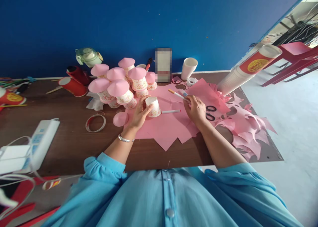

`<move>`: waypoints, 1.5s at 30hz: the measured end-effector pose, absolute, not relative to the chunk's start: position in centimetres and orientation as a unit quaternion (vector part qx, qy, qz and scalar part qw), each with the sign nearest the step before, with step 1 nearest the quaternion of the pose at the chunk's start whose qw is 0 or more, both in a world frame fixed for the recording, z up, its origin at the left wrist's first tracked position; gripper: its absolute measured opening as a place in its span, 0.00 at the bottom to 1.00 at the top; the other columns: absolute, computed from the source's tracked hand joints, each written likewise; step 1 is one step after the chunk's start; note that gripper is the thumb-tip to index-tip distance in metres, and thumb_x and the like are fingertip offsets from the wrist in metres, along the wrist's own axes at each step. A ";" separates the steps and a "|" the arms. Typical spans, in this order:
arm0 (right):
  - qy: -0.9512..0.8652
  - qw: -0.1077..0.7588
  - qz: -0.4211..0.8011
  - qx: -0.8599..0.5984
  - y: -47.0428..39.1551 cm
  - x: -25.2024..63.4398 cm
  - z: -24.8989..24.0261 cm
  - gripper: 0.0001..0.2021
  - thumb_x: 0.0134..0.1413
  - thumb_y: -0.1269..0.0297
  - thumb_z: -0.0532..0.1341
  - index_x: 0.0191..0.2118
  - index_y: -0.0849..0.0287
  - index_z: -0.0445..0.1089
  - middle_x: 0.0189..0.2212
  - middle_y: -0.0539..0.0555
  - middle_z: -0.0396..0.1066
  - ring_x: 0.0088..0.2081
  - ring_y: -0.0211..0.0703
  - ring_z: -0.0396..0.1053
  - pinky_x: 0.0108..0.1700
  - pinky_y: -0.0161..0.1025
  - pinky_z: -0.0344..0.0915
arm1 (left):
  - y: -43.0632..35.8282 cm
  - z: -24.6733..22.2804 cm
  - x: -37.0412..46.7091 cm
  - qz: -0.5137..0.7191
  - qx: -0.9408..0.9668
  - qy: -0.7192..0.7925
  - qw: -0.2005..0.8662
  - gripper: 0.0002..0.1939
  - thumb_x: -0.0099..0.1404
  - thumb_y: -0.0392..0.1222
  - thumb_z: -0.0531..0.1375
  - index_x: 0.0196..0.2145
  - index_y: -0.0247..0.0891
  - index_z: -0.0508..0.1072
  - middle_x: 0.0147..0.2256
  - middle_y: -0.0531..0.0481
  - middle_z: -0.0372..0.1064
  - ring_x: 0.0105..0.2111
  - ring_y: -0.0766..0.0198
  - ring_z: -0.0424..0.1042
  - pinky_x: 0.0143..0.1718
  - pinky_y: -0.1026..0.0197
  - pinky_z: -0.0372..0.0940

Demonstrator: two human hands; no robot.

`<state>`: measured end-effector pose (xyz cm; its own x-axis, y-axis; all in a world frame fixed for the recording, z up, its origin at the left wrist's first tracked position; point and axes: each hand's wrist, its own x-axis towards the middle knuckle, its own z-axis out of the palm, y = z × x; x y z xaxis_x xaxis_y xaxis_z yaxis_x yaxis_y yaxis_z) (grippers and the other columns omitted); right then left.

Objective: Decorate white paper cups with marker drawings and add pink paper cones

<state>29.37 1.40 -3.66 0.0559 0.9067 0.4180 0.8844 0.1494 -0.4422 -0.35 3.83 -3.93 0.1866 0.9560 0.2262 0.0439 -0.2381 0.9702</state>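
My left hand (141,113) is wrapped round the side of a white paper cup (154,108) with small drawings near its lower rim. In my right hand (195,109) is a marker (176,94), its orange end pointing up and left. A second marker (171,112) with a pink end lies between my hands on pink paper sheets (165,132). Decorated cups with pink cone tops (119,88) stand stacked in a group behind my left hand. One loose pink cone (120,119) rests on the table left of my left hand.
Scissors (211,113) lie partly hidden beside my right hand. Pink scraps (248,131) and a tall leaning cup stack (238,74) are on the right. A tape roll (95,123), red cups (73,86) and a power strip (41,142) are left. A white cup (189,68) stands behind.
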 end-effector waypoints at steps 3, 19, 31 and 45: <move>-0.652 0.385 0.111 -0.644 1.1 28.9 -3.6 0.15 0.71 0.50 0.55 0.47 0.56 0.70 0.31 0.54 0.78 0.30 0.48 0.75 0.38 0.44 0.71 | 3.6 -4.0 -0.2 0.472 0.627 0.381 0.488 0.25 0.71 0.58 0.65 0.60 0.50 0.71 0.55 0.45 0.72 0.56 0.51 0.73 0.57 0.46 0.71; -0.805 0.145 0.009 -0.576 -0.7 25.8 -3.5 0.19 0.72 0.64 0.53 0.59 0.49 0.78 0.44 0.57 0.75 0.29 0.41 0.66 0.27 0.37 0.52 | 2.7 -2.8 0.1 0.499 0.653 0.394 0.413 0.26 0.70 0.59 0.66 0.60 0.50 0.68 0.50 0.48 0.71 0.46 0.56 0.75 0.49 0.49 0.73; -0.706 0.207 -0.046 -0.676 0.1 28.0 -3.0 0.15 0.71 0.56 0.58 0.48 0.54 0.81 0.41 0.57 0.76 0.30 0.41 0.69 0.27 0.39 0.53 | 2.9 -3.4 0.0 0.430 0.702 0.356 0.442 0.35 0.65 0.56 0.70 0.65 0.44 0.68 0.63 0.37 0.70 0.59 0.47 0.75 0.58 0.44 0.75; -0.670 0.465 0.432 -0.384 -4.4 24.1 5.4 0.14 0.75 0.53 0.58 0.52 0.54 0.76 0.28 0.48 0.71 0.25 0.34 0.67 0.28 0.35 0.66 | 1.8 -0.6 -0.3 0.551 0.726 0.314 0.266 0.21 0.75 0.55 0.60 0.59 0.44 0.73 0.41 0.47 0.74 0.36 0.63 0.72 0.38 0.58 0.70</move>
<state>24.10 -4.37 5.40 -0.2718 0.9171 0.2917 0.1131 0.3315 -0.9367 -0.25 1.83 -0.63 0.1948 0.7493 0.6329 0.1619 -0.6610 0.7327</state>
